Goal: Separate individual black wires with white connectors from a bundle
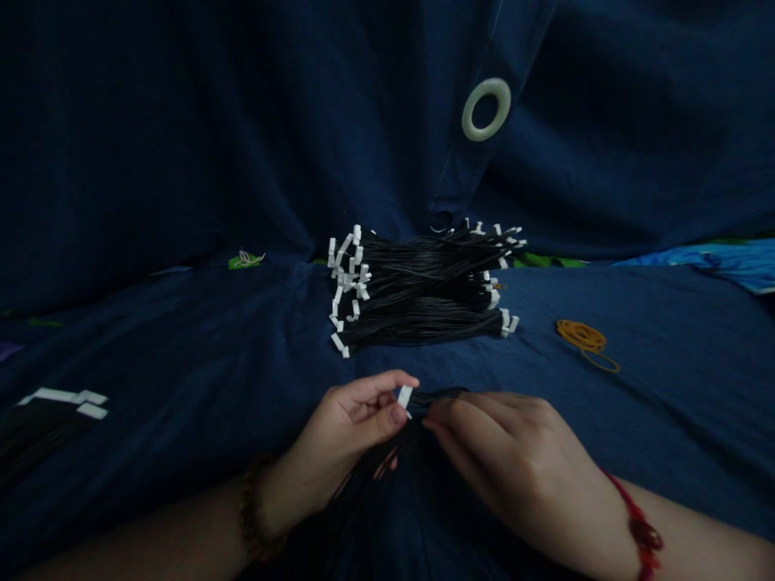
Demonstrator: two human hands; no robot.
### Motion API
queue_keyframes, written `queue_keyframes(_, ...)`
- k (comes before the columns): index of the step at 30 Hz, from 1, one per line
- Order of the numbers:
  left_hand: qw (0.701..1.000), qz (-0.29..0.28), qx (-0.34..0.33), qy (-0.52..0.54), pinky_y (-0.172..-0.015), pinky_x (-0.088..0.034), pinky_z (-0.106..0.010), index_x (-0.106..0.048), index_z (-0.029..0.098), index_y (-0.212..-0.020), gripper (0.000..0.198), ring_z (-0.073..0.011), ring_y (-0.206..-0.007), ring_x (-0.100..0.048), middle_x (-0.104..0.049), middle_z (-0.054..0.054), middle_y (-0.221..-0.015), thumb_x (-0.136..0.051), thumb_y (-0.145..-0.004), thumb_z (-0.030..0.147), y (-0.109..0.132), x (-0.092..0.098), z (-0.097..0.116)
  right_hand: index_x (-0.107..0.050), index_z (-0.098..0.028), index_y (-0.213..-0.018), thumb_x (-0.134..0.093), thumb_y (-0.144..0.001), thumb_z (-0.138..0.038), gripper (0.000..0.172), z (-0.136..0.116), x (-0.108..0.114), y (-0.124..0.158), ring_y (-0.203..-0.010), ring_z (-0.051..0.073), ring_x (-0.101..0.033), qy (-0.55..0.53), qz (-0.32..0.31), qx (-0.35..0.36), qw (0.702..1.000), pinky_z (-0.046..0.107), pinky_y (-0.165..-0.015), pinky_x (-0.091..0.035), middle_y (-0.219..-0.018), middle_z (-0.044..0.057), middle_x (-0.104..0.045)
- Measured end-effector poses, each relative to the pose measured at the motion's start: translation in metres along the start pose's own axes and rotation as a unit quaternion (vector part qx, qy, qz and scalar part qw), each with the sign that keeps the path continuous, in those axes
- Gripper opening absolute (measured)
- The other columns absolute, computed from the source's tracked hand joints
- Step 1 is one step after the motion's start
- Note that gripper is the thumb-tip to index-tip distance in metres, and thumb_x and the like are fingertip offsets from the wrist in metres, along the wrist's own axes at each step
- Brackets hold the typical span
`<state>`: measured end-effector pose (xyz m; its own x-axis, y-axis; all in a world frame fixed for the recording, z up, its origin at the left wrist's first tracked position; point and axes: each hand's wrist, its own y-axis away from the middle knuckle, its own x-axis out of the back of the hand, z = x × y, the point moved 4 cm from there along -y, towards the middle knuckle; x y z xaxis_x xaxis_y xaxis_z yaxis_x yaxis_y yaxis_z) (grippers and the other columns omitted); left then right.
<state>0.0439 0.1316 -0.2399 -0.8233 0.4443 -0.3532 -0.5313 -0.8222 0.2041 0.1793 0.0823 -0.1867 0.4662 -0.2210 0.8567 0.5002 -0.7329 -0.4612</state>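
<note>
Between the thumb and index finger of my left hand [366,424] is a white plug connector [404,397] with thin black wires running from it. My right hand [512,444] is just to the right, its fingers closed around the black wires [427,395] near the connector. More dark strands hang down below my left hand. Beyond both hands lies a pile of black cables [424,278] in bundles, with white connectors [345,274] at both ends.
Several tan rubber bands [581,335] lie on the dark blue cloth [666,339] at right. More white-ended cables [78,399] lie at far left. Behind the pile hangs a blue curtain [242,121] with a pale ring [486,110]. A small green scrap [245,261] lies at its foot.
</note>
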Motion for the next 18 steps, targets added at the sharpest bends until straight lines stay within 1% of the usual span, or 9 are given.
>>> queue_keyframes(3, 1.000, -0.007, 0.000, 0.002, -0.032, -0.036, -0.013, -0.060, 0.016, -0.101, 0.041, -0.0052, -0.037, -0.049, -0.055, 0.004, -0.057, -0.071, -0.067, 0.035, 0.002, -0.001, 0.000, -0.053, -0.015, -0.081, -0.044, -0.087, -0.011, 0.012, -0.001, -0.002, 0.001, -0.063, 0.013, -0.056, -0.004, 0.018, 0.007, 1.000, 0.025, -0.060, -0.039, -0.071, 0.001, -0.060)
queue_keyframes(7, 1.000, -0.008, 0.015, 0.004, -0.030, -0.033, -0.012, -0.058, 0.015, -0.102, 0.042, -0.0053, -0.033, -0.047, -0.053, 0.005, -0.051, -0.070, -0.067, 0.034, 0.000, 0.000, 0.000, -0.056, -0.013, -0.083, -0.042, -0.088, -0.011, 0.014, -0.001, -0.002, 0.001, -0.065, 0.013, -0.057, 0.002, -0.003, -0.002, 1.000, 0.025, -0.062, -0.040, -0.073, 0.003, -0.060)
queue_keyframes(9, 1.000, -0.013, 0.020, 0.007, -0.030, -0.035, -0.012, -0.058, 0.015, -0.104, 0.042, -0.0066, -0.034, -0.049, -0.054, 0.004, -0.051, -0.069, -0.069, 0.033, -0.003, 0.004, -0.002, -0.056, -0.014, -0.083, -0.042, -0.088, -0.012, 0.015, 0.000, 0.002, -0.002, -0.064, 0.014, -0.056, 0.022, -0.008, -0.008, 1.000, 0.026, -0.060, -0.039, -0.071, 0.003, -0.060)
queue_keyframes(12, 0.999, -0.013, 0.016, 0.029, -0.032, -0.040, -0.014, -0.057, 0.019, -0.107, 0.040, -0.0091, -0.039, -0.054, -0.057, 0.003, -0.059, -0.069, -0.069, 0.027, -0.008, 0.013, -0.005, -0.057, -0.015, -0.083, -0.043, -0.088, -0.015, 0.015, 0.005, 0.016, -0.007, -0.060, 0.014, -0.055, 0.071, -0.008, -0.018, 0.997, 0.027, -0.056, -0.038, -0.069, 0.002, -0.059)
queue_keyframes(14, 0.999, 0.013, -0.001, 0.046, -0.034, -0.041, -0.014, -0.058, 0.020, -0.106, 0.039, -0.0085, -0.043, -0.056, -0.057, 0.003, -0.068, -0.069, -0.069, 0.020, -0.009, 0.019, -0.003, -0.057, -0.017, -0.086, -0.043, -0.087, -0.018, 0.014, 0.009, 0.030, -0.008, -0.059, 0.015, -0.055, 0.121, 0.002, -0.034, 0.992, 0.028, -0.055, -0.037, -0.071, 0.002, -0.059)
queue_keyframes(16, 0.997, 0.049, -0.021, 0.056, -0.036, -0.040, -0.014, -0.058, 0.019, -0.107, 0.037, -0.0068, -0.045, -0.055, -0.057, 0.001, -0.076, -0.066, -0.071, 0.014, -0.006, 0.022, 0.001, -0.057, -0.018, -0.086, -0.042, -0.086, -0.021, 0.015, 0.012, 0.043, -0.006, -0.057, 0.017, -0.055, 0.164, 0.015, -0.059, 0.985, 0.029, -0.052, -0.036, -0.071, 0.002, -0.059)
queue_keyframes(17, 0.996, 0.064, -0.028, 0.059, -0.037, -0.040, -0.014, -0.058, 0.018, -0.107, 0.037, -0.0063, -0.047, -0.055, -0.057, 0.001, -0.079, -0.064, -0.072, 0.012, -0.004, 0.022, 0.004, -0.057, -0.019, -0.083, -0.043, -0.085, -0.023, 0.015, 0.012, 0.046, -0.003, -0.053, 0.016, -0.054, 0.169, 0.006, -0.072, 0.983, 0.029, -0.050, -0.036, -0.068, 0.002, -0.059)
queue_keyframes(18, 0.995, 0.074, -0.031, 0.059, -0.039, -0.040, -0.014, -0.057, 0.017, -0.108, 0.036, -0.0060, -0.048, -0.055, -0.057, 0.000, -0.081, -0.062, -0.073, 0.010, -0.002, 0.021, 0.006, -0.057, -0.021, -0.078, -0.043, -0.083, -0.023, 0.015, 0.012, 0.046, 0.000, -0.048, 0.016, -0.053, 0.161, -0.017, -0.080, 0.983, 0.029, -0.047, -0.034, -0.064, 0.001, -0.058)
